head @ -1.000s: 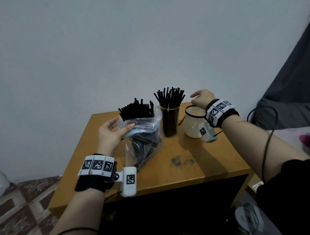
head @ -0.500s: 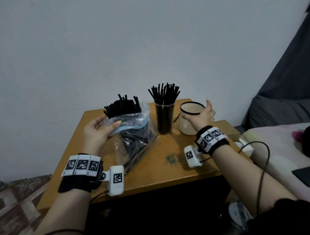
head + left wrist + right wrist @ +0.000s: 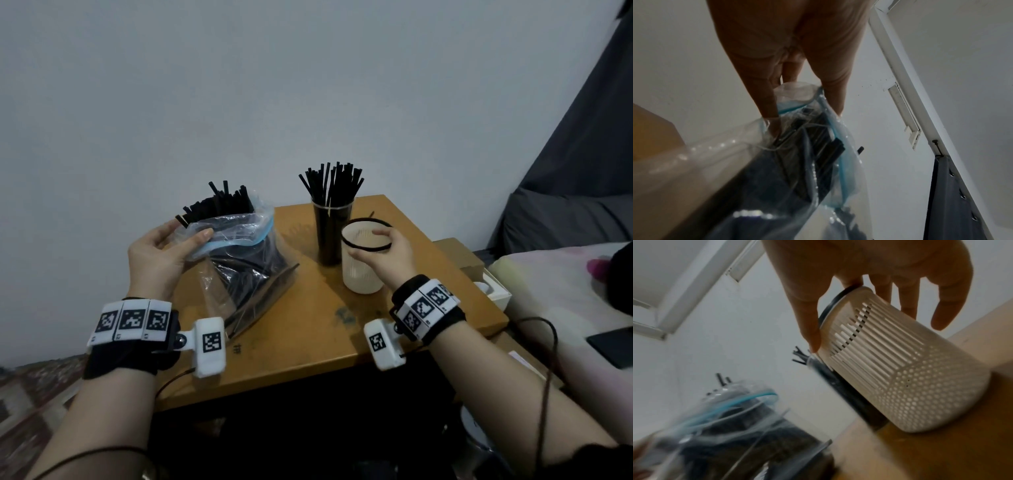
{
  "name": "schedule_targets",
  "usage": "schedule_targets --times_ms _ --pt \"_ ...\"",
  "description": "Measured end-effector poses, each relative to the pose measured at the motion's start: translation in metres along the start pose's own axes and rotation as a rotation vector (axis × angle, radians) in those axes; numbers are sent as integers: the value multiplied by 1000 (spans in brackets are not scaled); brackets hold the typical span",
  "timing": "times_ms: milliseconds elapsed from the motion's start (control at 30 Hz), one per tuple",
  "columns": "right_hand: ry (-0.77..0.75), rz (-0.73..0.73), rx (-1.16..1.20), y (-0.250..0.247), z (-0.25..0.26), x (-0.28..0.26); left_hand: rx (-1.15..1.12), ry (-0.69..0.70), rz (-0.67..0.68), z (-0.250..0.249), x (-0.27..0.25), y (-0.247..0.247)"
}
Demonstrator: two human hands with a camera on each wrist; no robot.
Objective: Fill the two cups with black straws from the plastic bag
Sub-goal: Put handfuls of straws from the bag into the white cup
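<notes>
Clear plastic bag (image 3: 239, 260) of black straws (image 3: 219, 205) stands at the counter's (image 3: 308, 342) nine o'clock side, its rim pinched by the left hand (image 3: 161, 257). The right hand (image 3: 387, 257) grips the cream cup (image 3: 363, 263) at three o'clock, just beside a straw-filled clear cup (image 3: 330, 233) at twelve.

The plastic bag (image 3: 719, 431) below the right hand's fingers (image 3: 809, 324) is smeared by blur — its straws (image 3: 721, 379) barely readable. The clear cup (image 3: 830, 379) behind the white cup (image 3: 900, 363) is mostly hidden.
</notes>
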State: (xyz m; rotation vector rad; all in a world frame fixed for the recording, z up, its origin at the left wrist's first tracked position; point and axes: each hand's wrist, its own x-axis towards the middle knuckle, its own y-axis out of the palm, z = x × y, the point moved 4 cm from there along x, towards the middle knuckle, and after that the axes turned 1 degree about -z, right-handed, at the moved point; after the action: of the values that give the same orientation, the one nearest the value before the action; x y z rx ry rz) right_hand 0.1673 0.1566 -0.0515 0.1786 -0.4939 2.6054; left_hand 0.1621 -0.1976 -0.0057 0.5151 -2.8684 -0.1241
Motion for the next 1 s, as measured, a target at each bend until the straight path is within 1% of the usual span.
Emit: schedule_targets --times_ms 167,267,467,600,667,733,767,867,933,1000 --pt "-67 123 28 37 16 -33 43 54 -73 -5 3 -24" --pt "-84 175 -2 59 29 -37 73 72 -117 -6 4 -36" --pt "-78 248 -31 92 47 -41 112 61 -133 -3 -1 -39" --pt "-84 294 -35 89 49 -37 137 63 -141 2 1 -38" --pt "-90 258 7 76 49 -31 139 63 -144 4 1 -38" --pt "-44 206 84 56 48 -20 138 59 -148 5 3 -41" --pt "-14 187 80 45 47 -12 130 54 -148 6 3 -42" --pt "12 170 -165 17 36 25 118 51 -147 8 4 -43" --pt "25 224 -376 6 31 48 102 51 -145 10 5 -42" --pt "-3 280 -591 2 27 69 95 52 -142 11 6 -41"
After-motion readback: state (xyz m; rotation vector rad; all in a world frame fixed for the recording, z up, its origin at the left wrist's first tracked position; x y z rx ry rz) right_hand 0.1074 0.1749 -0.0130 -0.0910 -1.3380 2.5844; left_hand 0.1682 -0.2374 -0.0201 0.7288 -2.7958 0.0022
